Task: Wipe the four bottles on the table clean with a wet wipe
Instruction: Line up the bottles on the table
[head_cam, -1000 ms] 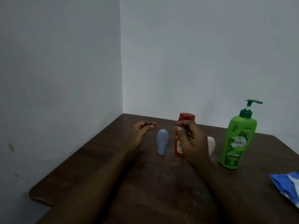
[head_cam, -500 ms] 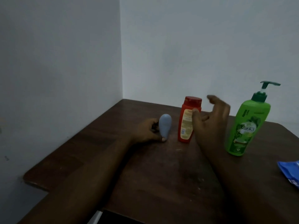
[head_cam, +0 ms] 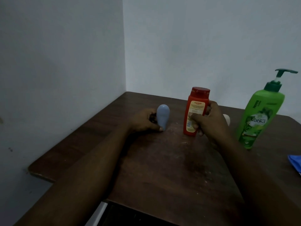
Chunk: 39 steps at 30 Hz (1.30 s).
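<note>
A small grey-blue bottle [head_cam: 163, 116] stands on the dark wooden table [head_cam: 171, 168], and my left hand [head_cam: 144, 121] grips it from the left. My right hand [head_cam: 210, 121] grips the red bottle [head_cam: 196, 108] with the yellow label, which stands upright at the table's middle. A tall green pump bottle [head_cam: 260, 115] stands at the right, untouched. A white bottle [head_cam: 227, 119] peeks out behind my right hand, mostly hidden. A blue wet wipe packet [head_cam: 294, 163] lies at the right edge, cut off by the frame.
The table sits in a corner, with white walls close behind and to the left. Its left edge [head_cam: 48, 168] and front edge are near my forearms. A dark opening shows under the table's front.
My right hand has closed round the red bottle, where half a second ago it hovered open beside it. My left hand keeps its hold on the grey-blue bottle.
</note>
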{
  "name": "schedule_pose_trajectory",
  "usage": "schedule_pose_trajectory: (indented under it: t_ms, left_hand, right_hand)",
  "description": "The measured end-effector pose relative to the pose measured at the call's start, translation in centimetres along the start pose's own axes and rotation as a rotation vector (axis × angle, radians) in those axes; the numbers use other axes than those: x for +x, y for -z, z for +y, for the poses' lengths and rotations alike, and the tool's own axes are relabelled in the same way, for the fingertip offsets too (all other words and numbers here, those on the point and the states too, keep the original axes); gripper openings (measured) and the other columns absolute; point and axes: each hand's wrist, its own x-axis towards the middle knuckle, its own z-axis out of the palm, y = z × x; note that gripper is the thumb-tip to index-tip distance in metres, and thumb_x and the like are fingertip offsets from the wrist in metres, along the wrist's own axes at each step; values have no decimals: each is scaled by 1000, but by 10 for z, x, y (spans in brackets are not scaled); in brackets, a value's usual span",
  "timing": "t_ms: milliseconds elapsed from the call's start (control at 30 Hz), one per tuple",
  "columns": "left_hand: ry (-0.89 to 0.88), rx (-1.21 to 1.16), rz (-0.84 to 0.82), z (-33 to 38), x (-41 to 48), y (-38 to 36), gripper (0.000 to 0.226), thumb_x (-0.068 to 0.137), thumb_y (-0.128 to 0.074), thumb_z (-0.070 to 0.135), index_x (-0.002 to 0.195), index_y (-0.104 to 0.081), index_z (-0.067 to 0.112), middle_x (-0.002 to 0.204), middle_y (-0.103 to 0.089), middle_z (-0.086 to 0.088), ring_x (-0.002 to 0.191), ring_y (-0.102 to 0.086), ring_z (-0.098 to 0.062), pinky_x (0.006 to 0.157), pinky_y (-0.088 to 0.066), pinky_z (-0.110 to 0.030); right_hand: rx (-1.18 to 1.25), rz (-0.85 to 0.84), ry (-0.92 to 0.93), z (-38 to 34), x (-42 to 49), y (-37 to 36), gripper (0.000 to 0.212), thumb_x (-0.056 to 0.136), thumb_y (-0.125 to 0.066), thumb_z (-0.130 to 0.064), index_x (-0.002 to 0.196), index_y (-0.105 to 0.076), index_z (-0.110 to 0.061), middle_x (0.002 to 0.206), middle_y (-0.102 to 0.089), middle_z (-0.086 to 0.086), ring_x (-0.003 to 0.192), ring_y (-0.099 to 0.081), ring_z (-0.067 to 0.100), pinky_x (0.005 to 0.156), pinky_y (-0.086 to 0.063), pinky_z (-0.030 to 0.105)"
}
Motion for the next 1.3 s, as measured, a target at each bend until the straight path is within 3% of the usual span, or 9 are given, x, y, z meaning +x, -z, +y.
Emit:
schedule_pose_trajectory:
  t_ms: [167, 300, 500, 633, 800, 1300]
  left_hand:
    - [2, 2, 1, -1, 1, 1, 54, 78, -90, 23, 128, -68, 28, 118, -75, 11, 108, -70, -2, 93, -53, -20]
    - [17, -11, -6, -3, 1, 1, 55, 76, -92, 25, 125, -69, 31, 117, -75, 12, 109, -70, -5, 100, -53, -28]
    - [30, -32, -24, -5, 7, 1, 59, 75, -92, 21, 128, -68, 29, 118, -75, 11, 110, -70, -5, 102, -53, -31]
    - [50, -38, -24, -3, 7, 2, 60, 75, -92, 22, 129, -67, 30, 119, -75, 11, 111, -69, -5, 100, -53, -30]
    - [74, -38, -38, 2, 6, 0, 64, 78, -89, 19, 134, -61, 30, 122, -70, 11, 113, -64, -5, 95, -51, -24]
    - [91, -28, -42, 0, 6, 1, 66, 78, -90, 21, 137, -61, 30, 126, -70, 10, 118, -63, -8, 101, -50, -29]
  right_hand:
    - [64, -41, -97, 7, 0, -9, 50, 92, -72, -13, 135, -48, -23, 114, -68, 1, 78, -72, 23, 62, -55, 32]
    - [68, -115, -126, 12, -5, -17, 51, 95, -70, -14, 138, -45, -23, 100, -65, -8, 70, -71, 18, 50, -54, 23]
    - [212, -157, -169, 15, -4, -18, 40, 100, -62, -16, 137, -47, -21, 110, -69, 2, 68, -75, 15, 53, -58, 25]
    - [187, -219, -173, 16, -3, -17, 44, 99, -63, -16, 139, -46, -22, 120, -68, 5, 75, -75, 19, 56, -57, 26]
    - [185, -339, -253, 22, -4, -20, 56, 96, -65, -6, 146, -43, -20, 115, -68, 8, 77, -72, 21, 69, -63, 33]
    - [178, -351, -251, 25, 4, -21, 56, 97, -65, -6, 147, -43, -20, 122, -67, 9, 77, -75, 21, 81, -64, 41]
